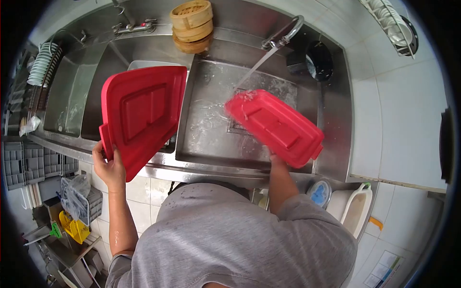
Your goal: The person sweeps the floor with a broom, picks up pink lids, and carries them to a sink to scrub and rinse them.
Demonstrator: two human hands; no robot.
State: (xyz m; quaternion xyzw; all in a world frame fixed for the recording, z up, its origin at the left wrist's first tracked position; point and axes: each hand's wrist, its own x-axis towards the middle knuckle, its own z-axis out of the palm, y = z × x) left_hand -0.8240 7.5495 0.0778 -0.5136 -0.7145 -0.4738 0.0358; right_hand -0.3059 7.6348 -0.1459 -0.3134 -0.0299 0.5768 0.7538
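My left hand [110, 165] grips a large red plastic lid [144, 113] by its lower left edge, holding it tilted up over the left part of the sink. A second red plastic lid [276, 127] is in my right hand [277, 161], which is closed on its near edge; most of those fingers are hidden beneath it. Water from the curved faucet [288, 36] runs onto the far left end of this lid and splashes there. Under it lies the right sink basin [206, 129], its bottom wet.
Stacked bamboo steamers [192, 26] stand on the back ledge. A black container [319, 61] sits in the right back corner. Plates fill a rack [44, 65] at far left, and another dish rack [391, 26] hangs upper right. Grey crates [36, 165] are at lower left.
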